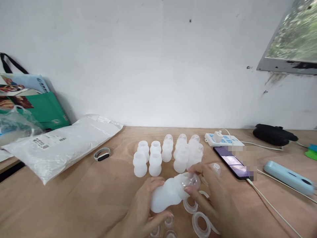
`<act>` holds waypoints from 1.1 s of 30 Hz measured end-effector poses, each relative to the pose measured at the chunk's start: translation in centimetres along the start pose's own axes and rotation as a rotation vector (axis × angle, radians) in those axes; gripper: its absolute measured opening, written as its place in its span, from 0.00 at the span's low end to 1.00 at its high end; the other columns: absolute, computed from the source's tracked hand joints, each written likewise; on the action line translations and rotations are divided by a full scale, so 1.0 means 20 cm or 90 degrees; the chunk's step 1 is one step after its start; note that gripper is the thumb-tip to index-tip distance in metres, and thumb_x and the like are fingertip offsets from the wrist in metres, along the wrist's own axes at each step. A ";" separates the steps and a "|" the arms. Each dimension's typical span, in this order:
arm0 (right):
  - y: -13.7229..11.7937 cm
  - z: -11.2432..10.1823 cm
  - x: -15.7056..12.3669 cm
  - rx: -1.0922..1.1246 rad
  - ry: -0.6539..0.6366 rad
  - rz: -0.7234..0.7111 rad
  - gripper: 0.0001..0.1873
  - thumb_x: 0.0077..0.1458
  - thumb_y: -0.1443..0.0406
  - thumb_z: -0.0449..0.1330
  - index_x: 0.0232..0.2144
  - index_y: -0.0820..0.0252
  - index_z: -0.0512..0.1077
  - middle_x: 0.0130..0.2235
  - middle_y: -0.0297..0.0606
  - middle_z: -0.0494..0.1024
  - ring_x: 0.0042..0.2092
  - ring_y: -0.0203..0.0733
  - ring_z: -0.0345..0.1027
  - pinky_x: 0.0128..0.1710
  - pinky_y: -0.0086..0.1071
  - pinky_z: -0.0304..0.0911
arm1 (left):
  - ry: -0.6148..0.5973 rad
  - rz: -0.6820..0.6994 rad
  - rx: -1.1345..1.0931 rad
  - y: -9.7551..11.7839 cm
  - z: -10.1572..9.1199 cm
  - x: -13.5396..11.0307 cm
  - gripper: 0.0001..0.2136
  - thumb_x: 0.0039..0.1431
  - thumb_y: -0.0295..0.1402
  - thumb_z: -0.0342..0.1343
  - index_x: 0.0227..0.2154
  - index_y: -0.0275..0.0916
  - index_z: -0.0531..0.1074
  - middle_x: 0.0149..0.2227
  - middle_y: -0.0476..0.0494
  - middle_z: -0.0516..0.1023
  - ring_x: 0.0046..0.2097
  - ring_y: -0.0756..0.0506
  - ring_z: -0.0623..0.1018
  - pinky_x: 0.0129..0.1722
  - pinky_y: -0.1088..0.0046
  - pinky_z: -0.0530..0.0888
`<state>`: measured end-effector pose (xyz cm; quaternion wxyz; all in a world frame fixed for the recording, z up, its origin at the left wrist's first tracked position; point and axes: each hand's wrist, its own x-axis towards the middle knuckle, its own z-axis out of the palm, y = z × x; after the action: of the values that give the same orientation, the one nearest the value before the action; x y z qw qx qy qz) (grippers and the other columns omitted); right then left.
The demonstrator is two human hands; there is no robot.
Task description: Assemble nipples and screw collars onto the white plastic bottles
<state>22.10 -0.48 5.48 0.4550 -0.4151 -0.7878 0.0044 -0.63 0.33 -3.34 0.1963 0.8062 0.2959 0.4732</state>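
My left hand (142,205) is wrapped round the base of a milky white, waisted bottle (166,194), tilted on its side with its top toward the right. At that end, my right hand (214,195) grips a clear dome cap (193,181) between thumb and fingers, and the cap sits over the bottle's mouth. Behind my hands stand several similar bottles without caps (155,164); to their right, several others (182,158) wear clear domes. White rings (201,224) lie under my right hand. Small clear pieces (169,220) are below the bottle, partly cut off by the frame.
A white mailing bag (71,145) and a wristband (102,154) lie to the left. On the right are a power strip (210,140), a charging phone (234,163), a light blue case (288,177) and a black pouch (273,135). A white cable (274,208) crosses the table.
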 end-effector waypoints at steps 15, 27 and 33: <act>0.28 -0.10 -0.08 0.020 0.156 0.118 0.06 0.64 0.59 0.55 0.41 0.53 0.67 0.33 0.36 0.72 0.32 0.43 0.69 0.30 0.33 0.66 | -0.093 -0.391 -0.462 -0.01 -0.04 0.10 0.26 0.51 0.58 0.64 0.36 0.40 0.67 0.33 0.49 0.74 0.32 0.48 0.69 0.31 0.76 0.63; 0.67 -0.37 -0.09 -0.364 -0.212 0.313 0.07 0.51 0.62 0.58 0.34 0.54 0.72 0.28 0.38 0.79 0.26 0.48 0.72 0.23 0.33 0.56 | -0.017 -0.429 -0.429 0.00 -0.07 0.13 0.27 0.51 0.55 0.66 0.46 0.43 0.68 0.44 0.45 0.78 0.39 0.43 0.74 0.39 0.71 0.68; 0.60 -0.30 -0.07 -0.277 -0.155 0.246 0.14 0.54 0.63 0.56 0.43 0.53 0.73 0.34 0.38 0.82 0.28 0.47 0.75 0.25 0.34 0.62 | -0.018 -0.416 -0.400 -0.04 -0.05 0.09 0.27 0.53 0.54 0.65 0.48 0.44 0.67 0.45 0.45 0.78 0.41 0.43 0.75 0.40 0.71 0.69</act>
<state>34.49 4.22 3.47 0.2486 -0.6412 -0.7254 -0.0282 -1.05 2.16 -2.13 0.5745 0.5782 0.3739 0.4425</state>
